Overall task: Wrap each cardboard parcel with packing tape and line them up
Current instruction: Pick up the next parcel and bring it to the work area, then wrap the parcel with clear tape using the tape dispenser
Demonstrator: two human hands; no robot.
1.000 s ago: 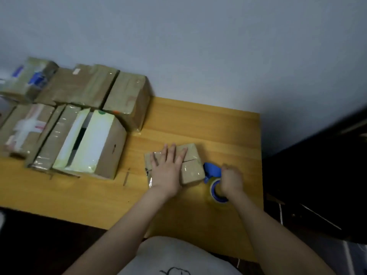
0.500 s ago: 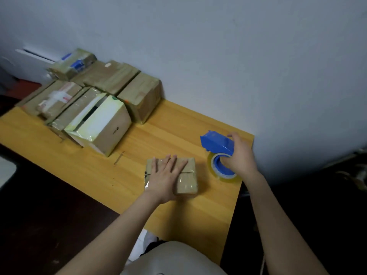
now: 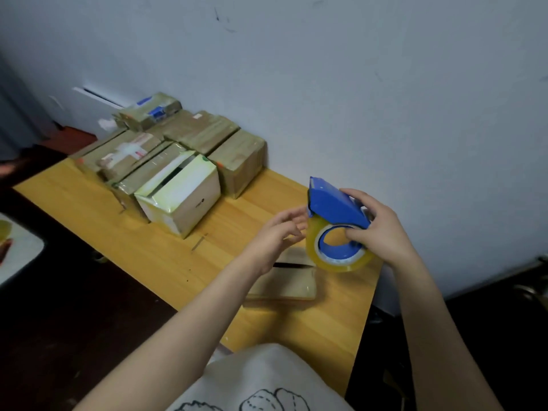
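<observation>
My right hand (image 3: 378, 229) grips a blue tape dispenser (image 3: 336, 207) with a roll of clear yellowish packing tape (image 3: 341, 261), lifted above the table. My left hand (image 3: 274, 235) hovers just left of the roll, fingers loosely curled toward the tape edge; whether they touch it I cannot tell. Below both hands a small cardboard parcel (image 3: 284, 283) lies on the wooden table (image 3: 166, 256), partly hidden by my left wrist. Several taped parcels (image 3: 207, 134) are packed together at the far left, with a pale box (image 3: 181, 197) at their front.
A grey-blue wall (image 3: 355, 84) runs along the table's far edge. The table ends just right of the small parcel, with dark floor (image 3: 489, 321) beyond. A white object (image 3: 17, 250) sits off the table at the left. My white garment (image 3: 261, 381) fills the bottom.
My right hand raised the dispenser off the table. My left hand left the small parcel's top and rose toward the tape roll. The view swung left and closer.
</observation>
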